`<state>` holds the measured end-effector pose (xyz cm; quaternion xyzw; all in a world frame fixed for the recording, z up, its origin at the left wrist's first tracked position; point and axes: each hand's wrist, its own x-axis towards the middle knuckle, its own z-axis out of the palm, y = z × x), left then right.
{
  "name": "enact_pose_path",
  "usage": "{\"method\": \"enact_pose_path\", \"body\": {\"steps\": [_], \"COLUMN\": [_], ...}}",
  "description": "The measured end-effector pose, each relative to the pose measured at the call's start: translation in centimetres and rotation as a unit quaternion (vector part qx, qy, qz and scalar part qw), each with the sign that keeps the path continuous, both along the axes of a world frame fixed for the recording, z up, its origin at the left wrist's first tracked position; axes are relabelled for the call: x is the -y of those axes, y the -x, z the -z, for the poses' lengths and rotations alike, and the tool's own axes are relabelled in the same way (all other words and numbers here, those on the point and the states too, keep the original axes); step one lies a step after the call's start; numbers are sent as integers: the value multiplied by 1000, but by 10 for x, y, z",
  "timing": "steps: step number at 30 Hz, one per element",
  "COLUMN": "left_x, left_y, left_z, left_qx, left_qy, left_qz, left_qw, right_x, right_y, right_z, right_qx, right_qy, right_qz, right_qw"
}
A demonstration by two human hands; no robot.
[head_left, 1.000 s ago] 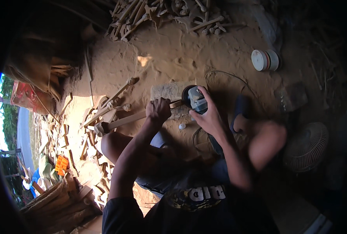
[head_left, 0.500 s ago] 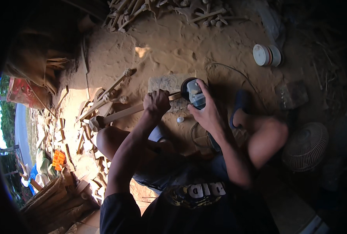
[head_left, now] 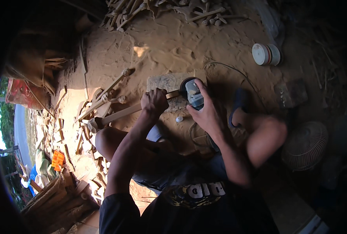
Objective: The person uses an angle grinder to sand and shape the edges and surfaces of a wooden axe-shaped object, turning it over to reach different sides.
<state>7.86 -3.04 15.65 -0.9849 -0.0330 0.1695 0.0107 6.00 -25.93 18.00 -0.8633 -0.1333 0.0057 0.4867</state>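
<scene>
My left hand (head_left: 154, 102) is closed in a fist around a long wooden leg (head_left: 122, 114) with a thick knobbed end. That knobbed end points to the left, by my knee, while the narrower end reaches the sander. My right hand (head_left: 208, 115) grips the grey body of a power sander (head_left: 194, 93) with a round dark disc, thumb and fingers around it. The disc is at the leg's right end; exactly where they touch is hidden. Beneath both lies a flat, dusty slab (head_left: 158, 81) on the ground.
Loose wooden pieces (head_left: 107, 97) lie to the left, and another heap (head_left: 142, 11) sits at the far side. A cable (head_left: 236, 69) curves beyond the sander. At right are a white tub (head_left: 261, 54), a block (head_left: 291, 93) and a fan (head_left: 305, 146). A small white object (head_left: 179, 119) lies near the slab.
Both hands, the wooden leg and the sander sit very slightly further left in the picture, as does the whole scene. Both grips are unchanged.
</scene>
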Motion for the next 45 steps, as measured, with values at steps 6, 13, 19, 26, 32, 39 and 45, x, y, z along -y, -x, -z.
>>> {"method": "enact_pose_path", "body": {"steps": [6,13,19,26,32,39,45], "left_x": [-3,-6,-4,-2,-8,-5,-10], "left_y": [-1,3,3,-4,-5,-4,0], "left_z": [5,15,14,2,3,8,16], "left_qx": [-9,12,14,-22,4,-12,39], "left_qy": [-5,-12,-27,-16,-6,-11,5], "left_qz": [10,18,37,11,-9,9,18], "left_qw": [1000,1000,999,1000,1000,1000,999], "right_x": [0,-1,-3,-5,-7,-6,-9], "right_y": [-2,-1,-4,-7,-5,-16,-15], "right_z": [-3,-10,-16,-15,-21,0,-11], "right_qx": [-14,-13,5,-22,-28,92,-44], "right_qy": [23,54,46,50,71,-6,52], "right_qz": [5,12,-4,-1,-7,-1,-3], "right_qw": [1000,998,999,999,997,996,998]}}
